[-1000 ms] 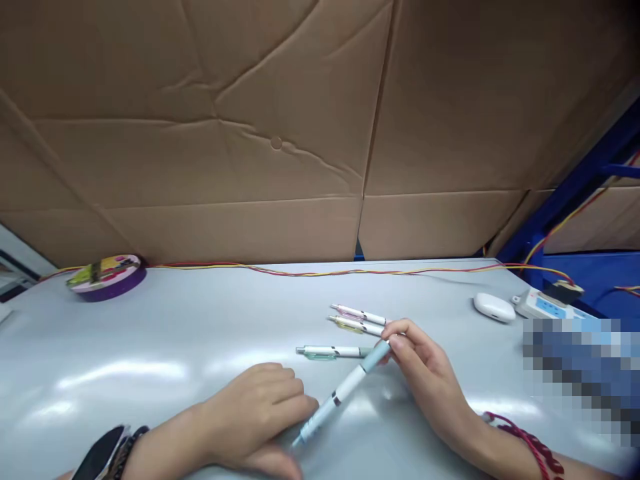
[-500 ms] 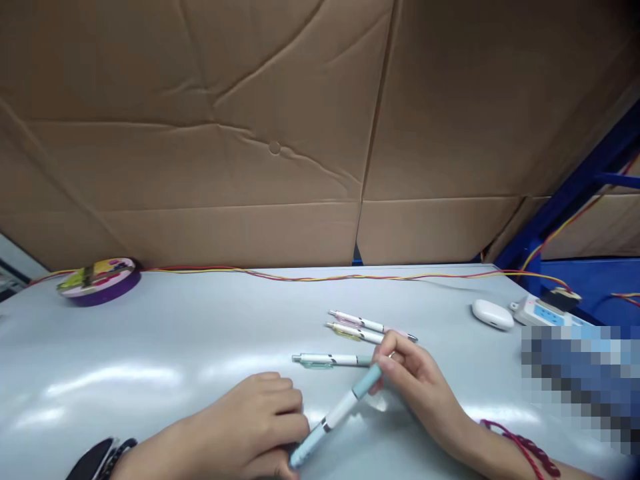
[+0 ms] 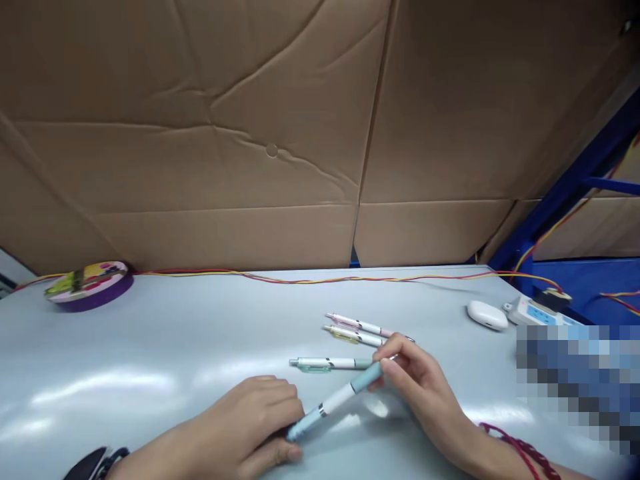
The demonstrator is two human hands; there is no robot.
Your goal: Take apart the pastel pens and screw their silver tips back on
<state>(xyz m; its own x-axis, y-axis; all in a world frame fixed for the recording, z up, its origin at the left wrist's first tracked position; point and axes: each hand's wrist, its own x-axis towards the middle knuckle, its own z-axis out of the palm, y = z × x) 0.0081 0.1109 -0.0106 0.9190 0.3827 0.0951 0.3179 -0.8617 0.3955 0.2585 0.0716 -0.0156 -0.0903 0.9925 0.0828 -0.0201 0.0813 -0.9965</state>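
Note:
A light blue and white pen is held at a slant above the table, between my two hands. My right hand pinches its upper right end between thumb and fingertips. My left hand has its fingers curled around the lower left end, with the thumb beneath; that end is partly hidden. Just beyond lies a green and white pen, its right end close to my right fingers. Farther back are a yellow and white pen, partly covered by my right hand, and a pink and white pen.
On the grey table, a round purple box sits at back left. A white rounded case and a power strip are at right. Red and yellow wires run along the back edge before cardboard.
The view has shifted slightly. The light blue pen's lower end has risen a little, and my left thumb now shows more clearly under it. The pens on the table stay put.

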